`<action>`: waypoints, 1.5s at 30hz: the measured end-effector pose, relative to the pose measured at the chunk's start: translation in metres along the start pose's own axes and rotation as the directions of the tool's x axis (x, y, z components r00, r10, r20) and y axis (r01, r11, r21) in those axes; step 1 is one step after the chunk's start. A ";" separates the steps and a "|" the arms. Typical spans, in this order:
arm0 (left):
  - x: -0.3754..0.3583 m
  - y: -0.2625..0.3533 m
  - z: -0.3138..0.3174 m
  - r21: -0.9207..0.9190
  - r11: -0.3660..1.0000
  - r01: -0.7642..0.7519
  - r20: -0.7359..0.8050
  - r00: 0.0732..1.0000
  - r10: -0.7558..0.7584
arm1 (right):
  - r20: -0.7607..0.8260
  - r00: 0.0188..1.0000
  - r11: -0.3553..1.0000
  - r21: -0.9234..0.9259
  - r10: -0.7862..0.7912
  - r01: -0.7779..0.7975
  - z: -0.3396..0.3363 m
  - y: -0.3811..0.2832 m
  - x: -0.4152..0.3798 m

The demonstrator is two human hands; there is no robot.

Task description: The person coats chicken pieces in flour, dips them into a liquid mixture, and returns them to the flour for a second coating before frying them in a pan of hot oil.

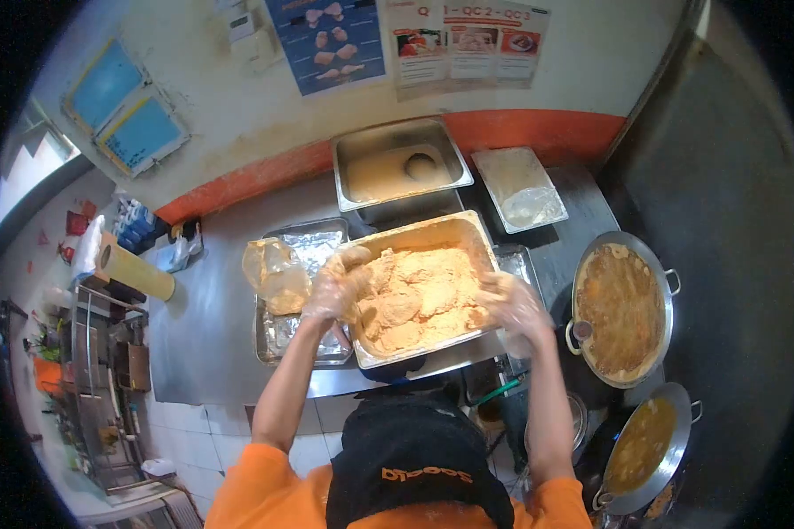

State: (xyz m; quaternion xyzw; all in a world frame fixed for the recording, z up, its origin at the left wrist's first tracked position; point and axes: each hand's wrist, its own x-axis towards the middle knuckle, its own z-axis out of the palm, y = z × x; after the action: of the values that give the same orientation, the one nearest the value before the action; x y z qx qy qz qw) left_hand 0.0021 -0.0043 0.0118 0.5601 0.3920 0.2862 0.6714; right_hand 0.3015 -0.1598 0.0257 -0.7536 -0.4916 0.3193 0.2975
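A deep rectangular metal pan [428,232] of orange-tinted breading flour [415,295] is in front of me, turned at a slant. Coated pieces, perhaps chicken, lie lumped in the flour. My left hand [338,284], in a clear plastic glove, is closed over the pan's left wall with its fingers inside. On the opposite side, my gloved right hand [512,304] is closed over the right wall, slightly blurred. Flour dusts both gloves. Left of the pan, a foil-lined tray [313,242] has a breading-smeared clear plastic container [276,273] at its edge.
Behind stands another deep pan [401,189] with liquid and a round dark-rimmed item. A shallow tray [512,176] with plastic is beside it. Two woks of oil, one upper [622,313] and one lower [648,445], are at right. A yellow cylinder [137,271] is far left.
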 end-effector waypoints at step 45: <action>0.091 -0.026 0.030 -0.557 0.688 0.466 0.045 0.843 -0.536 | 0.549 0.747 0.853 0.112 0.375 -0.510 0.082 -0.045 0.152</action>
State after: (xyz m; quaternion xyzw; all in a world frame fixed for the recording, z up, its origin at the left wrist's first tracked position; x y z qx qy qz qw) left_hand 0.0742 0.0489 -0.0298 0.1971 0.4714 0.2248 0.8297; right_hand 0.2613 0.0083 -0.0193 -0.6928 -0.3122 0.6282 0.1668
